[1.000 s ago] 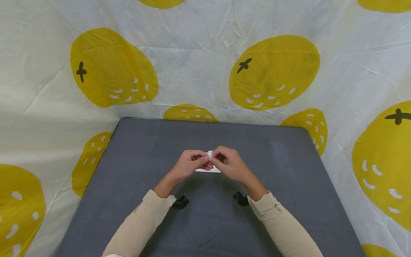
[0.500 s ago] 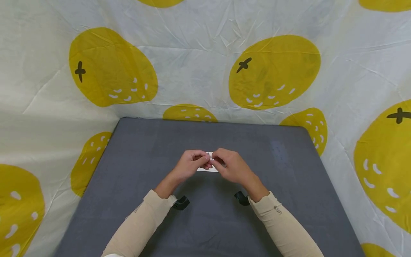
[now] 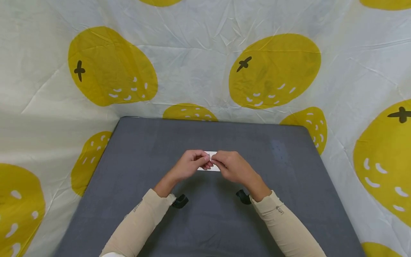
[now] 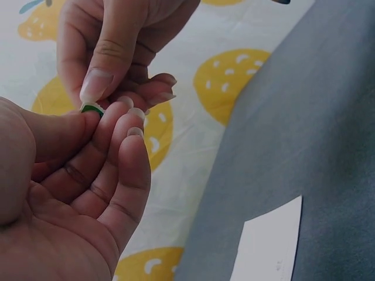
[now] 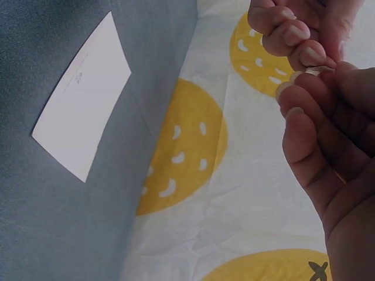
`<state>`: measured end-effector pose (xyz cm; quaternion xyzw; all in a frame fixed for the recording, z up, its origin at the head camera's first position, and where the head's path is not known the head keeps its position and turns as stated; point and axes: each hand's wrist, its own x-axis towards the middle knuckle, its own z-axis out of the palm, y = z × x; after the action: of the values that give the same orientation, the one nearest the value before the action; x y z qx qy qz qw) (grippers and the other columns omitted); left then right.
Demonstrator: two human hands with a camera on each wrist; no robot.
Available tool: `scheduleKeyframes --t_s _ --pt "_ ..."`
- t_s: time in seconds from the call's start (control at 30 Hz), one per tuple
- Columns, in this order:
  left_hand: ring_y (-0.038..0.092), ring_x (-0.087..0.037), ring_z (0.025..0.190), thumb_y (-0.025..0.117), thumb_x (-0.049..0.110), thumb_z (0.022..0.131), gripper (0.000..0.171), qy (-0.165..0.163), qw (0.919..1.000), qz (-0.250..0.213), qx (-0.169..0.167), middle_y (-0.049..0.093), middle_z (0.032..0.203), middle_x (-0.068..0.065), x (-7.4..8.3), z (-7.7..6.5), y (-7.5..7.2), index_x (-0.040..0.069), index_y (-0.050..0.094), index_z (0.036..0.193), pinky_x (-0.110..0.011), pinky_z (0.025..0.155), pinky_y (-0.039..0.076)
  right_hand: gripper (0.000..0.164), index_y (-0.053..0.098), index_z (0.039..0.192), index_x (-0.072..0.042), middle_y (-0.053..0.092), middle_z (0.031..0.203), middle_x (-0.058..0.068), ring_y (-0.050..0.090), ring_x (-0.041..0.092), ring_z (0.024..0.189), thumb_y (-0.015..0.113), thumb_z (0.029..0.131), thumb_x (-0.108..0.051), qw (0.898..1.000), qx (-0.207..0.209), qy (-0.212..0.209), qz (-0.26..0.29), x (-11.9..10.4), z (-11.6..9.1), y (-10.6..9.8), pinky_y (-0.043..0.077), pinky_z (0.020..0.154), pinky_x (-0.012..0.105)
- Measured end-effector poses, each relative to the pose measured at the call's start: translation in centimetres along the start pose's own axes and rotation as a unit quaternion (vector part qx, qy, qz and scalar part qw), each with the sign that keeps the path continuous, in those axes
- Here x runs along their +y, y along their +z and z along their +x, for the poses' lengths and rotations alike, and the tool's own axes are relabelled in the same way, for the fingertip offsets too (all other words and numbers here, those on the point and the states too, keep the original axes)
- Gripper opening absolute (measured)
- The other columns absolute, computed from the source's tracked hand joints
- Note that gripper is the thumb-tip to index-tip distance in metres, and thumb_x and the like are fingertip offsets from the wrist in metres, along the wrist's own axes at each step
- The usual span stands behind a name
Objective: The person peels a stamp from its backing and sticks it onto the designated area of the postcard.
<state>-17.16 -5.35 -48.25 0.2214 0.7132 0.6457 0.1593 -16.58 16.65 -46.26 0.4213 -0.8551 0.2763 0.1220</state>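
Observation:
My left hand (image 3: 191, 164) and right hand (image 3: 234, 166) meet above the middle of the table. Between their fingertips is a small green and white piece (image 4: 92, 109), mostly hidden, whose kind I cannot tell. In the left wrist view, the left thumb and forefinger pinch it from below. The right hand (image 4: 114, 52) comes from above, its thumb and forefinger gripping the whitish end. A pale edge of the piece (image 5: 319, 69) shows between both hands in the right wrist view. Beneath the hands a white card (image 5: 88, 99) with small faint print lies on the table.
The table (image 3: 154, 142) has a dark grey cover. Pale cloth with big yellow fruit prints (image 3: 274, 71) hangs behind it and at both sides. Black camera mounts (image 3: 180, 201) stick out from both wrists.
A white strip that stood up between the fingertips a second ago no longer shows there. My right hand has turned and its knuckles have dropped slightly. The left hand has barely moved.

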Motion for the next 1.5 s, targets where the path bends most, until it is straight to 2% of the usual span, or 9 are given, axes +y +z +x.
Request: scheduleKeyframes --t_s 0.17,0.43,0.53,0.67,0.77,0.9,1.03,1.4,1.5 --pt "0.073 -0.041 0.091 0.058 0.007 0.106 0.021 0.006 0.9997 0.019 -0.011 0.073 0.101 -0.032 0.1 -0.1 -0.1 -0.009 0.071 0.107 -0.043 0.084 0.064 0.008 0.073 0.092 -0.008 0.066 0.075 0.0 0.048 0.007 0.061 0.07 0.097 -0.003 1.0 -0.009 -0.002 0.0 0.1 0.0 -0.1 0.046 0.059 0.021" --pt "0.071 -0.006 0.084 0.059 0.005 0.105 0.019 0.012 0.9992 0.025 -0.03 0.069 0.104 -0.038 0.5 -0.2 -0.4 -0.01 0.07 0.109 -0.049 0.088 0.063 0.009 0.074 0.094 -0.009 0.065 0.074 -0.002 0.047 0.005 0.061 0.069 0.098 -0.004 1.0 -0.004 0.007 0.013 0.0 0.1 -0.1 0.045 0.059 0.02" --pt "0.071 -0.005 0.083 0.06 0.004 0.104 0.018 0.021 0.9988 0.024 -0.036 0.07 0.102 -0.036 0.5 -0.3 -0.5 -0.01 0.07 0.109 -0.046 0.086 0.063 0.009 0.075 0.095 -0.009 0.068 0.077 -0.001 0.048 0.005 0.062 0.068 0.098 -0.005 1.0 -0.007 0.014 0.019 -0.1 0.0 -0.1 0.046 0.061 0.021" --pt "0.071 -0.007 0.081 0.063 0.006 0.104 0.017 0.024 0.9988 0.027 -0.034 0.072 0.1 -0.031 0.5 -0.3 -0.4 -0.007 0.072 0.107 -0.029 0.081 0.062 0.008 0.075 0.096 -0.01 0.069 0.078 -0.001 0.048 0.005 0.062 0.069 0.098 -0.007 0.999 -0.013 0.022 0.028 -0.2 0.1 -0.1 0.046 0.061 0.022" --pt "0.071 -0.007 0.08 0.063 0.007 0.103 0.017 0.019 0.9991 0.027 -0.025 0.073 0.099 -0.03 0.4 -0.3 -0.3 -0.007 0.073 0.105 -0.03 0.079 0.063 0.008 0.075 0.095 -0.01 0.067 0.077 -0.002 0.047 0.004 0.061 0.069 0.098 -0.008 0.999 -0.017 0.028 0.033 -0.3 0.1 -0.1 0.046 0.06 0.021" --pt "0.073 -0.017 0.08 0.064 0.006 0.103 0.017 0.024 0.999 0.038 -0.007 0.074 0.098 -0.03 0.1 -0.2 -0.1 -0.007 0.074 0.104 -0.037 0.079 0.064 0.009 0.074 0.093 -0.011 0.064 0.074 -0.005 0.045 0.001 0.06 0.068 0.099 -0.009 0.998 -0.015 0.037 0.041 -0.2 0.1 0.1 0.045 0.059 0.02" --pt "0.072 -0.036 0.08 0.066 0.006 0.101 0.015 0.036 0.9977 0.056 0.015 0.075 0.094 -0.026 -0.1 -0.3 0.2 -0.005 0.076 0.102 -0.03 0.076 0.063 0.011 0.071 0.09 -0.013 0.061 0.072 -0.006 0.044 0.001 0.06 0.067 0.101 -0.013 0.997 -0.009 0.047 0.053 -0.2 0.0 0.4 0.043 0.057 0.021" --pt "0.074 -0.043 0.086 0.067 0.007 0.101 0.017 0.032 0.9967 0.06 0.043 0.076 0.095 -0.024 0.2 -0.6 0.8 -0.007 0.076 0.104 -0.023 0.076 0.062 0.011 0.07 0.089 -0.012 0.062 0.074 -0.003 0.046 0.004 0.061 0.068 0.1 -0.011 0.998 0.014 0.057 0.026 -0.5 -0.1 0.8 0.044 0.058 0.021" --pt "0.075 -0.037 0.086 0.066 0.007 0.102 0.017 0.028 0.9966 0.061 0.048 0.077 0.097 -0.024 0.2 -0.7 0.9 -0.007 0.076 0.104 -0.024 0.078 0.062 0.011 0.069 0.088 -0.01 0.061 0.072 -0.003 0.045 0.004 0.06 0.067 0.099 -0.009 0.997 0.022 0.065 0.035 -0.6 -0.1 0.9 0.043 0.057 0.021"
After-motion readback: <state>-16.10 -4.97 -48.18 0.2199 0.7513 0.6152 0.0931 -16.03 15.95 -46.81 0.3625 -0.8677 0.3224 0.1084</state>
